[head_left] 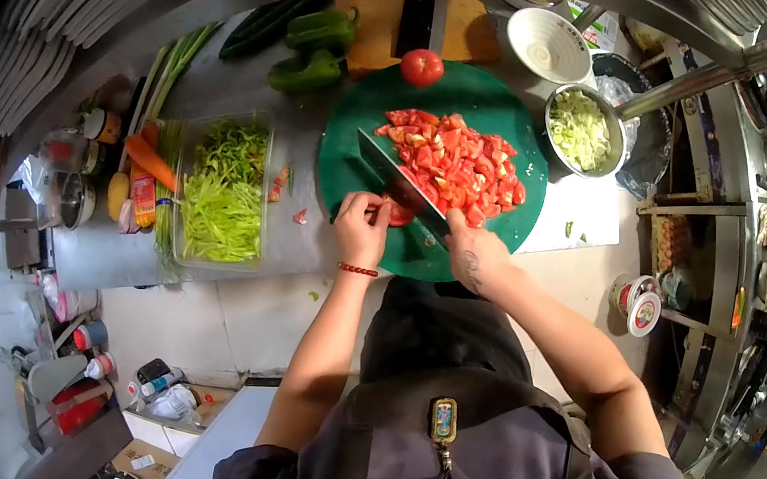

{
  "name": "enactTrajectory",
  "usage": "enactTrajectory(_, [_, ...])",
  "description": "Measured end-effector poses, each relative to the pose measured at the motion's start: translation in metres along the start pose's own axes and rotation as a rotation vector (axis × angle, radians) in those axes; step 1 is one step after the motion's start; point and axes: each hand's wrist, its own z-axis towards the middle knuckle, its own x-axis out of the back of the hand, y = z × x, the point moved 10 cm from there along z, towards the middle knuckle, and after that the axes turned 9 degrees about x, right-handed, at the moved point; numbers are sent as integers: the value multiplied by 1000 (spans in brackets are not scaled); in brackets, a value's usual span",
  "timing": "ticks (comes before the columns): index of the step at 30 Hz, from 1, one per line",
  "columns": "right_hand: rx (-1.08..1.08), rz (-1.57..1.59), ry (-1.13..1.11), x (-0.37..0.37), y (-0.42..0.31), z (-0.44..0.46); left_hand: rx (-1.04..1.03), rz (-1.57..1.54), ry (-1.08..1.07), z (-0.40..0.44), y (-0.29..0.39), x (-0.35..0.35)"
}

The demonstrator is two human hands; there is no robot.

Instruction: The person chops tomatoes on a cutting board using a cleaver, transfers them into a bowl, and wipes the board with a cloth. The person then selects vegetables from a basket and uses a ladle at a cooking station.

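On the round green cutting board (342, 156) lies a heap of chopped tomato (462, 166), and a whole tomato (421, 67) rests near its far edge. My right hand (474, 255) is closed round the handle end of a wide-bladed knife (394, 175), whose blade points up and to the left beside the heap. The handle is mostly hidden by the fingers. My left hand (362, 226) has bent fingers pressed on a tomato piece (398, 214) just left of the blade.
Left of the board stands a clear container (263, 219) of cut greens, with carrots (151, 160) beyond it. Green peppers (322, 29) and a wooden board (474, 31) lie at the back. A white bowl (549, 44) and a metal bowl (615, 141) of chopped vegetable stand at the right.
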Motion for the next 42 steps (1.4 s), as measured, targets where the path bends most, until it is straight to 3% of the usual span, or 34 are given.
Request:
enactTrajectory(2, [-8,57,38,13,-12,-14,-106,48,-7,-7,4,9])
enactTrajectory(5, [-14,38,43,-33,9,-7,-84,87,-21,-17,1,6])
enactTrajectory(9, [-11,-17,-103,5,-17,-14,-10,21,-71,-18,-1,5])
enactTrajectory(11, [-18,27,-74,-5,-17,-16,-64,162,-54,-22,-6,5])
enactTrajectory(18, [-16,-32,-128,-3,-21,-18,281,-202,-92,-28,-48,4])
enactTrajectory(21, [49,-53,-77,-16,-17,-14,276,8,-82,-29,-48,9])
enactTrajectory(25, [64,-83,-107,-8,-27,-13,311,-155,-122,-26,-59,3])
enactTrajectory(28, [-11,-29,-109,-36,-15,-14,327,-106,-155,-30,-63,-5])
enactTrajectory(31, [61,4,-35,-30,-19,-4,339,30,-193,-35,-62,-3])
enactTrajectory(33, [90,-10,21,-20,-17,-4,203,-148,-71,-21,-67,22])
enactTrajectory(35, [76,88,88,3,-18,-13,146,148,-30,3,-85,59])
enactTrajectory(36, [74,89,81,4,-14,-17,153,148,-31,6,-76,59])
enactTrajectory(38, [14,134,249,21,-1,-25,-201,163,-78,19,1,47])
enactTrajectory(39, [14,134,250,24,-4,-26,-279,195,-196,23,17,25])
enactTrajectory(42, [-87,142,160,28,-4,-28,-226,186,-277,34,20,-7])
